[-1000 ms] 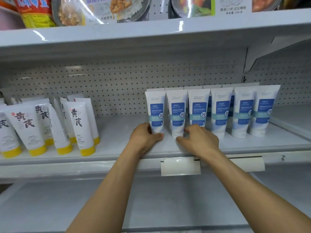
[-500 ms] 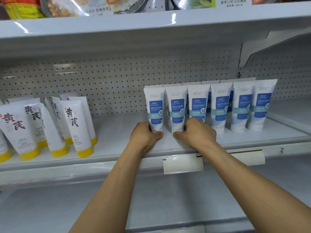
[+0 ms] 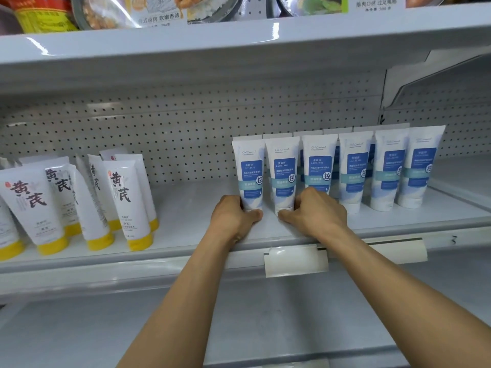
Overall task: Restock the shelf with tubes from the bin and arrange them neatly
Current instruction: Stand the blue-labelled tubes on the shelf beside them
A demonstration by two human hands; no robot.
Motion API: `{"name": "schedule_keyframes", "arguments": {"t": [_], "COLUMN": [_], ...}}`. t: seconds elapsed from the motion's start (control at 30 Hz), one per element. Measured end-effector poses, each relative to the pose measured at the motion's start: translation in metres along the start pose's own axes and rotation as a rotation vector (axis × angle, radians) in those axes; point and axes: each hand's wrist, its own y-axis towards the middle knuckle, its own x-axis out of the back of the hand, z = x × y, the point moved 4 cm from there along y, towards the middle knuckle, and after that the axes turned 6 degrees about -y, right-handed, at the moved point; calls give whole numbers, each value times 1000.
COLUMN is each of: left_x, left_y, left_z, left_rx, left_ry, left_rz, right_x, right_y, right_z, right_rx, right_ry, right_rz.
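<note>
1. A row of blue tubes is pictured standing upright, caps down, along the right half of a white shelf, with more tubes lined up behind it.
2. The leftmost tube of that row is held at its base by the left hand. The grip is closed round it, with the thumb laid across the front of the cap.
3. The second tube, just beside the first, is held low down by the right hand. The grip is curled round its base, with the thumb pressed at the foot of the cap.
4. Yellow-capped tubes are grouped at the left of the shelf, several tilted, well apart from the blue row.
5. A pegboard is seen behind the tubes, a label holder is fixed to the shelf's front edge below the hands, and food packs are stocked on the level above.
</note>
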Motion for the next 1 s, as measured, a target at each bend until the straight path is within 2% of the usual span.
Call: {"name": "schedule_keyframes", "arguments": {"t": [0.43,0.5,0.63,0.8,1.0], "left_x": [3,7,10,-36,-71], "left_y": [-7,-13,-36,-55,-42], "left_z": [-2,-3,-22,-61,-74], "left_rx": [12,-14,-255,-265,-157], "left_ry": [-10,19,102,222,442], "left_rz": [-43,-132,-430,-276,-271], "right_x": [7,16,41,55,52], "right_y": [-11,-19,-30,-20,-4], "right_z": [-2,-10,-49,-95,-113], "right_rx": [80,139,123,56,49], "right_ry": [48,22,-18,-18,-79], "right_rz": [-6,-59,-203,-205,-136]}}
